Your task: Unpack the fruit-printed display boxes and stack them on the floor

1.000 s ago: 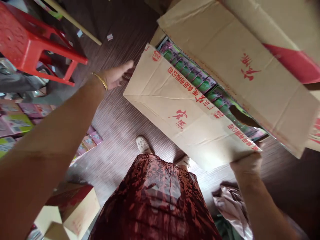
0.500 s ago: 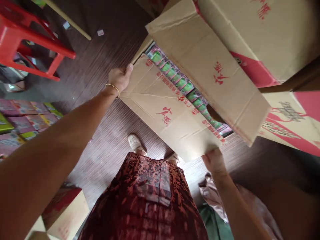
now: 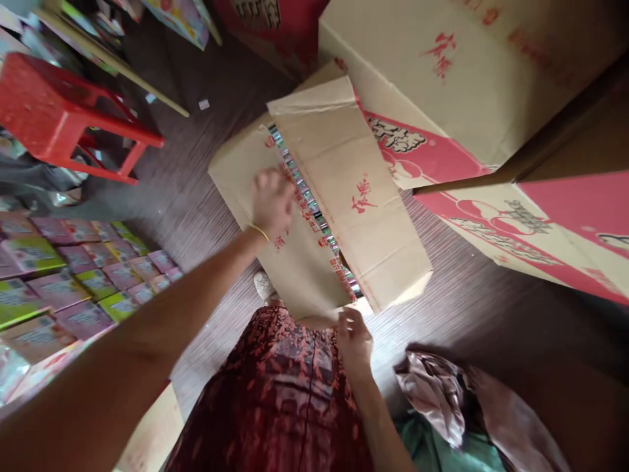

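A cardboard carton [image 3: 314, 282] with red printing lies in front of me, its two long top flaps partly folded in. Through the slot between them shows a row of shiny packs [image 3: 307, 196]. Over the near flap is my left hand [image 3: 272, 202], a thin bangle at its wrist; its fingers are smeared by motion, and whether they touch the cardboard is unclear. At the carton's lower right corner my right hand [image 3: 354, 335] has its fingers curled round the flap edge. The far flap [image 3: 361, 190] slopes slightly upward.
Large cartons [image 3: 442, 78] stand beyond and to the right [image 3: 555, 229]. A red plastic stool [image 3: 73, 118] is at the left, above rows of small coloured boxes [image 3: 93, 269]. Crumpled cloth [image 3: 437, 387] lies on the floor at lower right.
My left hand has let go of the carton's far left corner and moved over the near flap. The slot between the flaps looks narrower. My right hand has shifted left in view.
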